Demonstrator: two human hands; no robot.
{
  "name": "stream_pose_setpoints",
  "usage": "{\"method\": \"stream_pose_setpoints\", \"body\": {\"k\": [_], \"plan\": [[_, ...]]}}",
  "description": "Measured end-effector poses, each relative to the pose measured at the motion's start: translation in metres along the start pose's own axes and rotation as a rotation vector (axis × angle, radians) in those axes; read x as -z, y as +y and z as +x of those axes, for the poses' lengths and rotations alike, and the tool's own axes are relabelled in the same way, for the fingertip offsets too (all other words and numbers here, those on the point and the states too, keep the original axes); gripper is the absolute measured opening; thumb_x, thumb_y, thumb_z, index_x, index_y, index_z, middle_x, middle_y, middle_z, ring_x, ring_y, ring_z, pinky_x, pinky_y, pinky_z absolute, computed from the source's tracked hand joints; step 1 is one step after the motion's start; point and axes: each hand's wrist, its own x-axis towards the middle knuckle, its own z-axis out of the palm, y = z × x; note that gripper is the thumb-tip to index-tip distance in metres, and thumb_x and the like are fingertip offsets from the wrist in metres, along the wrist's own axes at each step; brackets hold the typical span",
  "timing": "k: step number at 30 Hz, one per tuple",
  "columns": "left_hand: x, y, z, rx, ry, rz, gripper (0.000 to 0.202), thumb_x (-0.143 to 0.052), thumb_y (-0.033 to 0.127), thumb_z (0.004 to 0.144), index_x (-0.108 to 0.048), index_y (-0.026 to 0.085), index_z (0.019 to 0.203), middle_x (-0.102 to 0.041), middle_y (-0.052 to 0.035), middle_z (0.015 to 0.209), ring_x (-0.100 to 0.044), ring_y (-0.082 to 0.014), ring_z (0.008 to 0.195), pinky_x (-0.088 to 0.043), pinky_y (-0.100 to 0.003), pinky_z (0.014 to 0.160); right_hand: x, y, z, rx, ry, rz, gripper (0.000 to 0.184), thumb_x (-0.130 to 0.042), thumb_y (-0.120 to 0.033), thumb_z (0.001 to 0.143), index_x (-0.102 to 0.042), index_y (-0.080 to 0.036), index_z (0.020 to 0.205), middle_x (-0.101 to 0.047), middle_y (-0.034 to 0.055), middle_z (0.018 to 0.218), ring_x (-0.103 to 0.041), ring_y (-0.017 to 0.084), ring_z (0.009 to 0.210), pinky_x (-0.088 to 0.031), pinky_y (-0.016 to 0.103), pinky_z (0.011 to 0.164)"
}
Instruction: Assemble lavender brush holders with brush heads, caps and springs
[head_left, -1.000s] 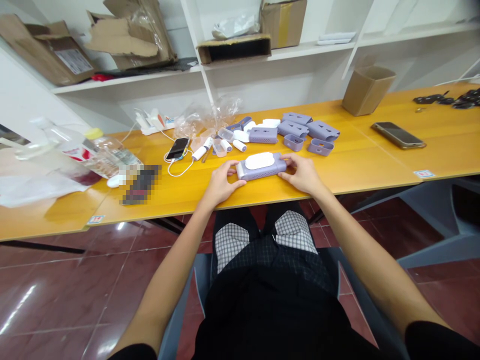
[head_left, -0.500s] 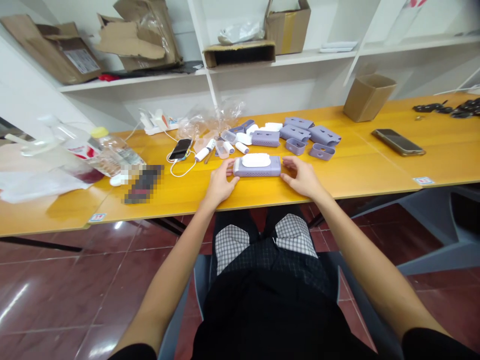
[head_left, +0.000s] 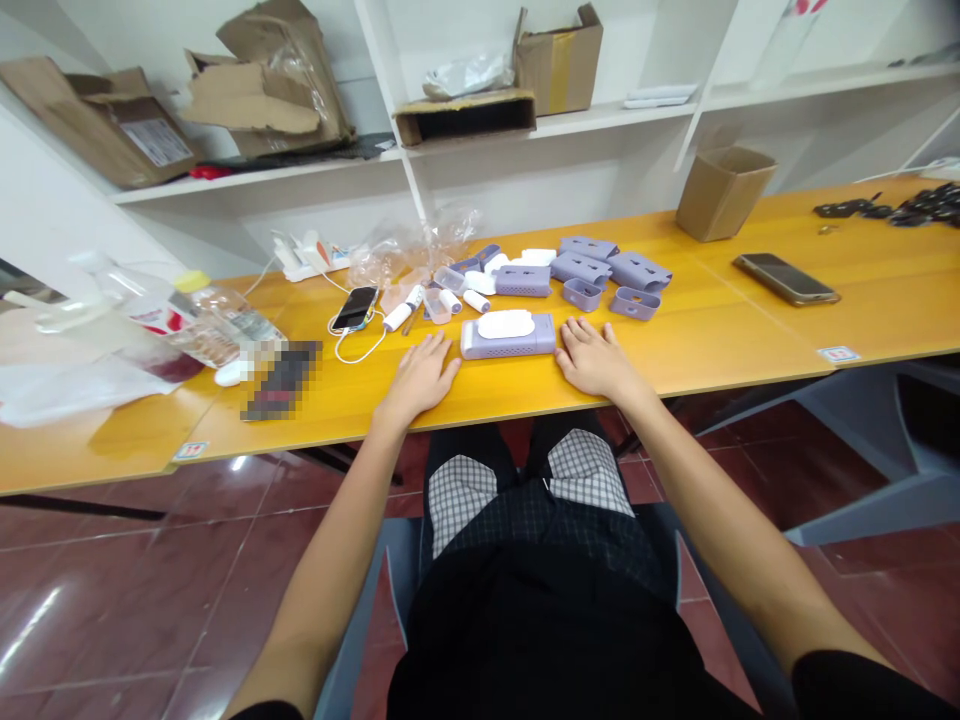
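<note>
A purple plastic case [head_left: 508, 349] with a white oval part [head_left: 506, 324] on top lies on the wooden table [head_left: 675, 350] in front of me. To its left, my left hand [head_left: 420, 377] rests flat on the tabletop, fingers stretched out and holding nothing. On the other side, my right hand [head_left: 594, 358] also lies palm down, its fingers apart close to the case's right end. Behind the case are several purple shells [head_left: 523, 281], two short purple caps [head_left: 635, 303] and small white cylinders [head_left: 476, 300].
At left are a phone on a cable [head_left: 355, 308], bottles [head_left: 225, 310] and a blurred dark item [head_left: 283, 382]. Another phone [head_left: 786, 278] and an open cardboard box [head_left: 726, 193] stand at right. A shelf [head_left: 615, 122] with cartons runs along the back.
Both hands have let go of the purple case's ends and now lie flat beside it. My left hand has moved left. The view has shifted slightly.
</note>
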Motion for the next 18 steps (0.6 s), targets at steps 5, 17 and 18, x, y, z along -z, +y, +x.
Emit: {"method": "stream_pose_setpoints", "body": {"k": [5,17,18], "plan": [[-0.004,0.0,0.001,0.005,-0.054,0.014,0.065,-0.036,0.052,0.11,-0.044,0.016,0.164,-0.034,-0.0186,0.175,-0.026,-0.0378,0.166,-0.018,-0.065,0.134,-0.004,0.006,0.003,-0.013,-0.036,0.01,0.071,-0.03,-0.048,0.107,-0.041,-0.01,0.166,-0.034,0.0196,0.176,-0.025,0.04,0.166,-0.016,0.073,0.132],[-0.001,0.004,0.001,0.008,-0.065,-0.003,0.067,-0.038,0.05,0.108,-0.042,0.015,0.165,-0.033,-0.0195,0.176,-0.025,-0.0386,0.166,-0.017,-0.065,0.134,-0.006,0.008,0.003,-0.002,-0.007,0.004,0.069,-0.031,-0.048,0.107,-0.044,-0.013,0.165,-0.038,0.018,0.175,-0.028,0.04,0.165,-0.02,0.073,0.132],[-0.001,0.004,0.001,0.006,-0.068,-0.001,0.067,-0.038,0.05,0.108,-0.043,0.015,0.165,-0.033,-0.0197,0.176,-0.025,-0.0389,0.166,-0.017,-0.065,0.134,-0.006,0.008,0.002,-0.003,-0.006,0.003,0.069,-0.031,-0.048,0.107,-0.044,-0.014,0.165,-0.038,0.0173,0.175,-0.028,0.04,0.165,-0.02,0.073,0.132]]}}
